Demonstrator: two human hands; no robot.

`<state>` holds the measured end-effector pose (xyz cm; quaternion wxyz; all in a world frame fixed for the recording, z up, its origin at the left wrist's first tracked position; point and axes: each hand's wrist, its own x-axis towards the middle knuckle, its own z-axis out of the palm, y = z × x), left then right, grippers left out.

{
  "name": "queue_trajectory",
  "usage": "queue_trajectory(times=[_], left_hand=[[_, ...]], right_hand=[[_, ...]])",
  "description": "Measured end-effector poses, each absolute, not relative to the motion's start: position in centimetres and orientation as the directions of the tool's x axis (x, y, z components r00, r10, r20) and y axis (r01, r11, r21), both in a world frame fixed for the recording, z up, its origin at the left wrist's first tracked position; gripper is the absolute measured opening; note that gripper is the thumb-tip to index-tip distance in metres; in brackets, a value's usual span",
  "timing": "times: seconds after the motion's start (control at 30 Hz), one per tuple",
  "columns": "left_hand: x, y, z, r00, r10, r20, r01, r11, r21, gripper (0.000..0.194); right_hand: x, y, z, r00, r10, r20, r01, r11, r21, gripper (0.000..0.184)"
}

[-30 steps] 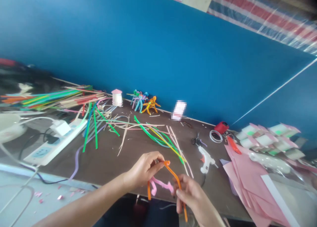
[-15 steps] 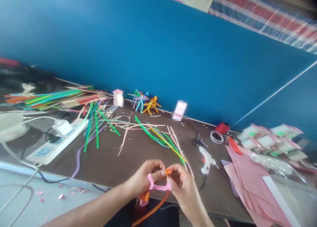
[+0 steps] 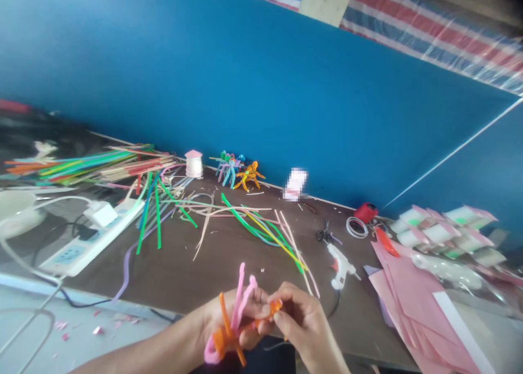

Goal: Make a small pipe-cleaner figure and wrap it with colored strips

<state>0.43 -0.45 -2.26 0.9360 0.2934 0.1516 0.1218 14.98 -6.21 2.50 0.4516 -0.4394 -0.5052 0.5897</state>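
Observation:
My left hand point(image 3: 232, 314) is closed around a figure of pink and orange pipe cleaners point(image 3: 218, 338). Two pink ends point(image 3: 244, 292) stick up past its fingers, and a thin orange end rises beside them. With thumb and fingertips, my right hand point(image 3: 300, 314) pinches the coiled orange end point(image 3: 276, 305) of the same piece. Both hands meet over the near edge of the table, fingertips nearly touching. Part of the figure is hidden behind the left fingers.
Loose pipe cleaners point(image 3: 261, 227) lie mid-table, with a larger heap point(image 3: 93, 164) at left near a power strip point(image 3: 87, 243). Finished pipe-cleaner figures point(image 3: 249, 175) stand by the wall. A glue gun point(image 3: 341, 268), scissors point(image 3: 324, 233) and pink sheets point(image 3: 402, 298) are at right.
The pipe-cleaner figure has turned in my hands: its pink ends now point up and its orange and pink body shows at the left palm. Both hands have moved slightly lower.

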Motion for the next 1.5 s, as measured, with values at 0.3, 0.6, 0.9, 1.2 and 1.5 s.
queue_trajectory(times=[0.3,0.6,0.9,1.2,1.5], left_hand=[[1.3,0.1,-1.5,0.742,0.618,-0.26,-0.287,0.643,0.71,0.031],[0.8,-0.3,0.1,0.565,0.816,-0.124,0.186,0.02,0.982,0.005],[0.6,-0.1,0.4,0.595,0.778,0.203,0.356,-0.481,0.801,0.019],[0.4,0.2,1.1,0.66,0.731,-0.171,0.053,0.182,0.982,0.026],[0.3,0.3,-0.4,0.875,0.454,-0.168,-0.176,0.622,0.763,0.028]], right_hand=[[15.4,-5.2,1.1,-0.024,1.0,0.02,0.063,0.021,-0.998,0.019],[14.7,-5.2,0.3,0.074,0.997,-0.008,0.121,-0.017,-0.993,0.011],[14.9,-5.3,0.5,0.08,0.997,0.001,0.2,-0.015,-0.98,0.011],[16.0,-5.6,2.2,-0.043,0.999,0.003,0.114,0.008,-0.993,0.012],[16.1,-5.3,1.1,-0.212,0.965,-0.152,-0.164,-0.188,-0.968,0.02]])
